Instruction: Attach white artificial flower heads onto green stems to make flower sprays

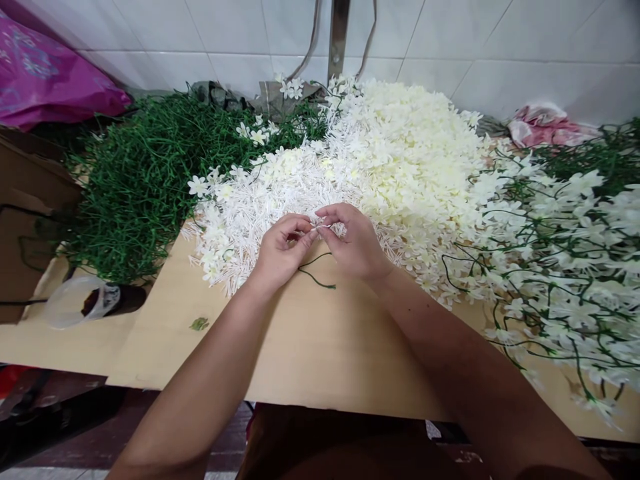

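Forearms [213, 373], foreground; L hand [281, 250] & R hand [359, 243] both pinch sm. white piece [321, 225] betw. thumbs & fingertips, nr green stem [316, 279], before white blossom pile [415, 147]. Light, steady grip prob. best.

White strand [323, 226], dark green thin stem [329, 286], deep green stem pile [145, 180], creamy flower heap [420, 147], plain tan board [320, 353], blotchy pink-and-white cloth [547, 125], and wow, that magenta bag [65, 90] with bluish print.

Purple bag [55, 77] near cardboard box [25, 240]; pink-white cloth [547, 127] near tiled wall [540, 40].
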Demonstrator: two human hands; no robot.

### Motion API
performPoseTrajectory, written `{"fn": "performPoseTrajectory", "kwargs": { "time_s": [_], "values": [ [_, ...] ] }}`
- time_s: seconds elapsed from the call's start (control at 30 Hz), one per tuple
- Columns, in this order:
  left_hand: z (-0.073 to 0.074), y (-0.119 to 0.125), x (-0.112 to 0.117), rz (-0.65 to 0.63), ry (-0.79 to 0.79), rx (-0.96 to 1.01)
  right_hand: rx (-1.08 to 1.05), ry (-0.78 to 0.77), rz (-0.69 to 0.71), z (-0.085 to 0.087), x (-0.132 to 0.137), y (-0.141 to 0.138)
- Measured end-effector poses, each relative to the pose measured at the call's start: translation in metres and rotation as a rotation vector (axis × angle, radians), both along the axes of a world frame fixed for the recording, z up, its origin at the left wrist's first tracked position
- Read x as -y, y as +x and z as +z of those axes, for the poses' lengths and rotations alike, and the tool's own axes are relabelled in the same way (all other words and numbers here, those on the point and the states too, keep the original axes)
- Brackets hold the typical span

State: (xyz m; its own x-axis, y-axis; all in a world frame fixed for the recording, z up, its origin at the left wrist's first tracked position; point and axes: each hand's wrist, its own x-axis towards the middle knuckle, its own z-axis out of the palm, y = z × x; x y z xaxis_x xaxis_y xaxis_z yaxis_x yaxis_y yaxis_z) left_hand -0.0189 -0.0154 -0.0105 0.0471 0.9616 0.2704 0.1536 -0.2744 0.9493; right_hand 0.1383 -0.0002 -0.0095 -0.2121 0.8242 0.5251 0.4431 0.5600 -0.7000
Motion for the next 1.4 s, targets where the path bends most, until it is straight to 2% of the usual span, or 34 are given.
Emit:
{"fn": "performPoseTrajectory", "kwargs": {
  "time_s": [0.17, 0.27, 0.37, 0.53, 0.7, 0.87, 1.2, 1.4],
  "values": [
    [0.003, -0.001, 0.002, -0.042, -0.113, 0.142, -0.125, -0.224, 0.082, 0.002, -0.002, 0.002],
    [0.003, 0.0, 0.0, -0.045, -0.147, 0.212, -0.156, -0.276, 0.108, 0.003, -0.002, 0.002],
    [0.004, 0.0, -0.002, -0.003, -0.139, 0.241, -0.176, -0.282, 0.125, 0.003, -0.001, 0.0],
    [0.007, -0.003, -0.002, 0.064, -0.192, 0.183, -0.216, -0.296, 0.126, 0.001, -0.001, -0.001],
    [0.007, -0.006, 0.0, -0.004, -0.231, 0.2, -0.285, -0.319, 0.114, 0.002, 0.0, -0.002],
    [0.006, -0.007, -0.001, -0.01, -0.227, 0.227, -0.325, -0.339, 0.171, 0.004, 0.001, -0.004],
    [0.01, -0.005, 0.0, -0.046, -0.302, 0.286, -0.254, -0.264, 0.173, 0.002, 0.001, -0.006],
    [0.01, -0.005, -0.001, -0.071, -0.254, 0.231, -0.197, -0.224, 0.135, 0.005, 0.005, -0.008]
  ]
}}
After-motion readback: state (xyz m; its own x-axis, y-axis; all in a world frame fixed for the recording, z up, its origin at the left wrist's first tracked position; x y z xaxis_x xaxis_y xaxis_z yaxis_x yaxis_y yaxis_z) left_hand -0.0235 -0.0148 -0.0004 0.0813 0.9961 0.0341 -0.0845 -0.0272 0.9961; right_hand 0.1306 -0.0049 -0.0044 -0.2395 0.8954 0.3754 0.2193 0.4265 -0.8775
